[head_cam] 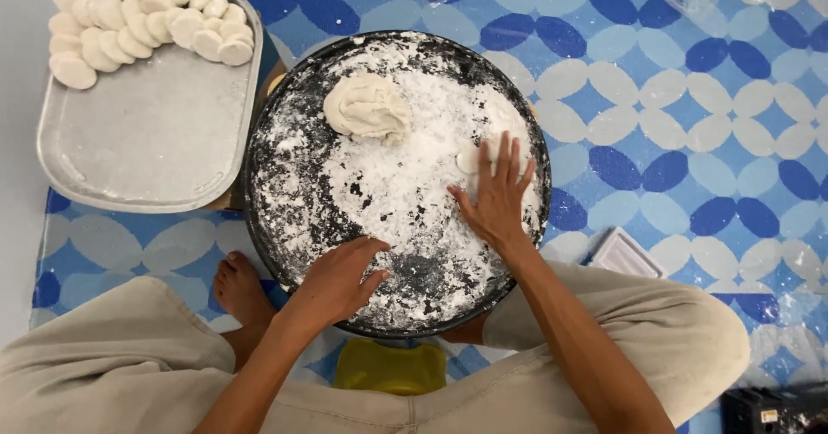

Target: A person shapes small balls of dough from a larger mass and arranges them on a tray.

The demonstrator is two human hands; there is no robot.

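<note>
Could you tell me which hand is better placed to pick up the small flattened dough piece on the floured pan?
Probably the right hand: its fingers already rest on the dough piece. The left hand lies at the pan's near edge, farther away.

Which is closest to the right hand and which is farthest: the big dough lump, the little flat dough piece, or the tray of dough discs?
From the right hand:
1. Little flat dough piece, under its fingertips.
2. Big dough lump, up-left on the floured pan.
3. Tray of dough discs, far left.
</note>
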